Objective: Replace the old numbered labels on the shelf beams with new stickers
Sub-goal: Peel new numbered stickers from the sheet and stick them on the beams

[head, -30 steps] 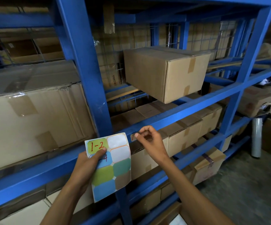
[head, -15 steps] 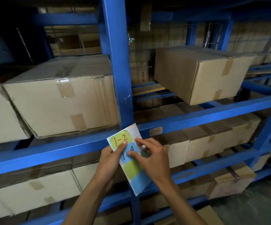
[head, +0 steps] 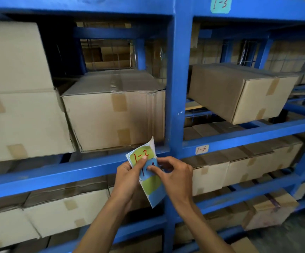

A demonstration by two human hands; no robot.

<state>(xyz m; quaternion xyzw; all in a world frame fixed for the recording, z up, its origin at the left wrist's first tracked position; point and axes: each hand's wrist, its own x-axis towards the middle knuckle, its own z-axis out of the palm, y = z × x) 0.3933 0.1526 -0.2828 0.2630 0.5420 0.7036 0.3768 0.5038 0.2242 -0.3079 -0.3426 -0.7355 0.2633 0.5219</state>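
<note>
Racking (head: 180,88) is filling the frame; lower centre, the left hand (head: 128,177) is gripping the sticker sheet (head: 152,181) while the right hand (head: 175,175) is pinching at the blue sticker (head: 147,172). Old label (head: 201,149) is waiting, centre-right. Peeling hastily is risking a torn or self-folding sticker.

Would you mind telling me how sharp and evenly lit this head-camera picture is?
Head view: the hands and sticker sheet are fairly sharp; the cartons at far left smear with motion blur; the shelf recesses are dim; wide-angle distortion bows the blue beams.
</note>
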